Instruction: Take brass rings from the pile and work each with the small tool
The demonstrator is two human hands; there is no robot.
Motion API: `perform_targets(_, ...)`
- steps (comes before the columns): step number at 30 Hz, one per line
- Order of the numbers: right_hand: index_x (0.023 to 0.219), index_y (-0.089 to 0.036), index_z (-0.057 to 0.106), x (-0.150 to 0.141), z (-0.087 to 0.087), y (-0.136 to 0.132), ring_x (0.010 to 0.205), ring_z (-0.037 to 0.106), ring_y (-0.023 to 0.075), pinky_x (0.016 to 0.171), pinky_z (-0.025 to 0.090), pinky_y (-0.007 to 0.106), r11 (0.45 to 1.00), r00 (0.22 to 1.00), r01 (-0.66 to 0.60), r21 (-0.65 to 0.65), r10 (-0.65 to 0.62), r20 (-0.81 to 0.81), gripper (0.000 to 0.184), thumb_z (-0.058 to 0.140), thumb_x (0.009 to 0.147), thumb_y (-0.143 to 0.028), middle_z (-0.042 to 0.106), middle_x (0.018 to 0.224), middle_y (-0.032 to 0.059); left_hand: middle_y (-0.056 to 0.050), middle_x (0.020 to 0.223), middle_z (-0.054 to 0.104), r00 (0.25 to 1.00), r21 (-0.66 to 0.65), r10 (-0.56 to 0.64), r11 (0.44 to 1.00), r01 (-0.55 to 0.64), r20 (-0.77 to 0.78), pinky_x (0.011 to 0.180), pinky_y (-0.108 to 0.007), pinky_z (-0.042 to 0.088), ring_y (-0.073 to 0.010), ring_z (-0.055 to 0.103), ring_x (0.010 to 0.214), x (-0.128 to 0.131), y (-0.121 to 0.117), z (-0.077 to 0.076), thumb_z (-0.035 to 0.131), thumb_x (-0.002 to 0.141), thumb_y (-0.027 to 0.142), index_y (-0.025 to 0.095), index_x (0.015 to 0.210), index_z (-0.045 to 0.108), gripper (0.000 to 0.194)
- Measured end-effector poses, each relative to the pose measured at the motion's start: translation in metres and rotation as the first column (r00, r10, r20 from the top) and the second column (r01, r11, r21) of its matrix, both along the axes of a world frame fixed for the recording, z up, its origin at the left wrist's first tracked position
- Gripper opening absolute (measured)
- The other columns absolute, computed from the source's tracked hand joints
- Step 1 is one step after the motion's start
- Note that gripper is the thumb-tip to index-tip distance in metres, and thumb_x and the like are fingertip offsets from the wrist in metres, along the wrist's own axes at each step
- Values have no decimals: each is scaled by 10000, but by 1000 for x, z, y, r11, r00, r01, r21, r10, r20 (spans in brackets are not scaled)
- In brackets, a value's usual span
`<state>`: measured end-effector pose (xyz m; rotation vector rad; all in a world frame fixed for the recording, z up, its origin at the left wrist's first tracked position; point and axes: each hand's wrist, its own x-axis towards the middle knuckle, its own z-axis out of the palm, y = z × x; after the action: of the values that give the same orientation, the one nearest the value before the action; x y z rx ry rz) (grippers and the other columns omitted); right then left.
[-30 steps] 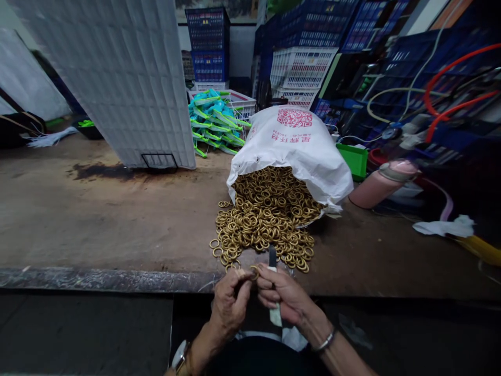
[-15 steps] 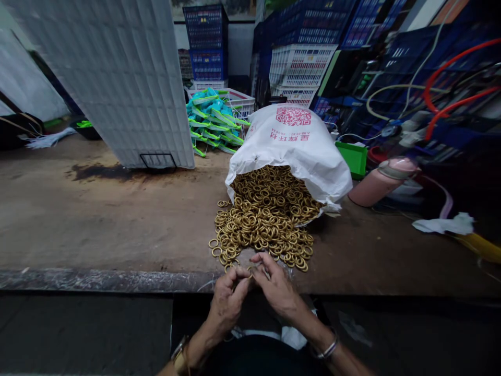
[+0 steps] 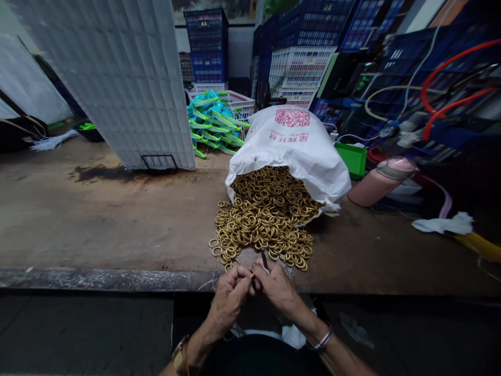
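Note:
My left hand [image 3: 227,296] pinches a gold-coloured ring [image 3: 251,275] between thumb and fingertips, just over the table's front edge. Closed beside it, my right hand [image 3: 278,290] has its fingertips up against the ring. A knife [image 3: 265,259] is held in the right hand; its dark blade points up past the fingers, and most of its handle is hidden. Beyond my hands lies a heap of gold-coloured rings [image 3: 258,227]. It spills from the mouth of a white woven sack [image 3: 293,143] with red print, lying on its side.
The brown wooden table [image 3: 117,224] carries a tall pale ribbed panel [image 3: 144,89] at the left. Bright green and turquoise pieces [image 3: 215,122] are piled behind. A pink bottle [image 3: 379,183] and a green tray [image 3: 352,159] stand right of the sack. Stacked crates [image 3: 301,65] fill the back.
The right hand turned over and drew in against the left. The knife, upright with its pale handle showing a second ago, now shows mainly its blade. The left hand kept its pinch on the ring.

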<state>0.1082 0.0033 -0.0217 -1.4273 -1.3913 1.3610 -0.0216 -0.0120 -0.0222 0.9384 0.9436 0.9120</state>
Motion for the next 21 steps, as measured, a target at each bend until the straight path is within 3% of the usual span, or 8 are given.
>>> perform_targets(4, 659, -181, 493, 5, -4, 0, 465, 411, 101, 493, 331, 216, 999, 998, 34, 30, -36, 54, 270, 365, 815, -360, 418, 473, -50, 33, 635, 506, 988, -170, -41, 983, 66, 150, 357, -159, 133, -16, 253, 390, -2, -3, 2, 548, 750, 378, 161, 726, 477, 229)
perform_targets(7, 679, -185, 492, 10, -6, -3, 496, 421, 112, 507, 320, 221, 990, 963, 28, 141, -65, 263, 232, 347, 813, -306, 448, 522, -32, 62, 573, 460, 982, -250, 5, 967, 43, 189, 348, -151, 101, -15, 243, 377, -2, -3, 4, 596, 710, 374, 175, 749, 447, 252)
perform_targets(11, 727, -191, 508, 11, -8, -11, 561, 472, 124, 551, 303, 223, 969, 840, -171, 178, 49, 541, 147, 373, 727, -133, 539, 614, 0, 61, 571, 466, 980, -265, 48, 964, 6, 195, 350, -142, 128, -10, 273, 380, 1, -3, 5, 602, 706, 373, 170, 754, 444, 262)
perform_targets(13, 799, -196, 522, 10, -9, -14, 594, 501, 130, 569, 298, 220, 964, 780, -233, 132, 104, 617, 239, 383, 656, -64, 573, 644, 4, 57, 586, 482, 976, -263, 57, 965, 1, 210, 353, -138, 136, -10, 286, 383, 1, -3, 3, 602, 708, 369, 176, 765, 433, 263)
perform_targets(17, 899, -195, 519, 9, -12, -18, 672, 541, 154, 606, 298, 230, 957, 692, -275, 88, 134, 709, 379, 381, 589, -28, 619, 721, 22, 60, 577, 488, 981, -244, 52, 970, -4, 189, 353, -137, 143, -10, 287, 377, 1, -6, -2, 597, 709, 393, 184, 749, 407, 285)
perform_targets(21, 912, -191, 509, 8, -13, -19, 720, 551, 166, 626, 294, 240, 959, 641, -271, 88, 112, 759, 386, 379, 588, -27, 636, 793, 37, 71, 552, 478, 992, -205, 47, 978, -23, 115, 352, -142, 157, -11, 281, 362, 0, -7, -3, 594, 692, 441, 187, 731, 404, 320)
